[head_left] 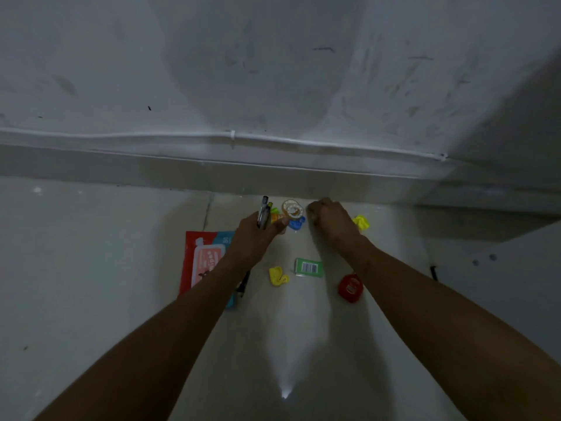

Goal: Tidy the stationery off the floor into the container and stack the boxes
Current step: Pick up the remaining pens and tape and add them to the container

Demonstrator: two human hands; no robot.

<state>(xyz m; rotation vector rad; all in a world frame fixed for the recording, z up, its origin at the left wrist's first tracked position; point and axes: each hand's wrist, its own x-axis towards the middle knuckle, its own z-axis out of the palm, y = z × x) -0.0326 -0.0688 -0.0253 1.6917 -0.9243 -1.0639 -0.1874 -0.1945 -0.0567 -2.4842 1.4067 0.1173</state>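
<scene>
Pens (264,212) sit bunched in my left hand (258,235), fingers curled round the barrels, tips pointing toward the wall. I judge I'm mid-gathering: stationery is being collected off the floor (91,268), and no container shows in view. My right hand (331,218) is down just right of the tape roll (292,209), knuckles toward me (whether its fingers pinch anything, I cannot tell). Nearer me than the tape roll lie a green box (308,267), a yellow piece (277,275) and a red tape measure (350,287). Next move probably calls for lifting the roll without dropping the pens.
</scene>
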